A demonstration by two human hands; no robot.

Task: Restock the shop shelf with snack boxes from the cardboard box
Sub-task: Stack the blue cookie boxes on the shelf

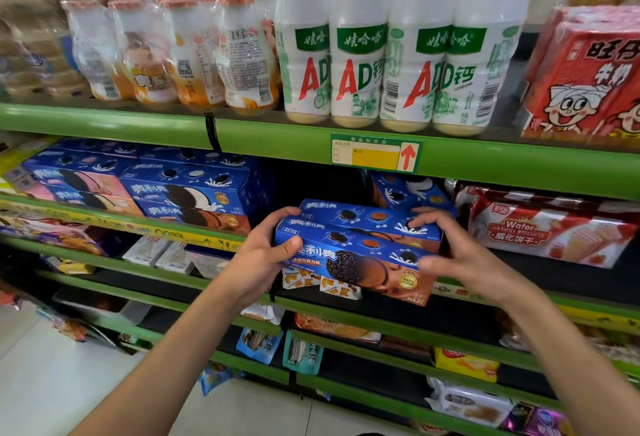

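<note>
Head view. Two blue rectangular cardboard snack boxes with chocolate sandwich-biscuit artwork are held as a pair, one behind the other: the front snack box (360,264) and the rear snack box (367,217). They sit between the two hands, at the open gap of the green metal shop shelf (277,132).

The left hand (263,255) grips the left end of the pair; its thumb lies across the front face of the front box and its fingers curl round the back of the left end, touching the rear box. The right hand (460,255) grips the right end; its fingers rest on top of the rear box near its right corner, and the thumb presses the front box's right side. Both hands are closed on the boxes, neither spread wide.

Beyond the left fingertips, to their left, stands a stacked block of blue biscuit boxes (194,193) on the same tier. Just beyond the right fingertips lies a red-and-white plastic wafer packet (540,228). Above both hands, on the upper tier, stand white plastic drink bottles with green labels (384,68). A yellow-and-green price tag (375,157) is fixed to the shelf edge above the fingers.
</note>
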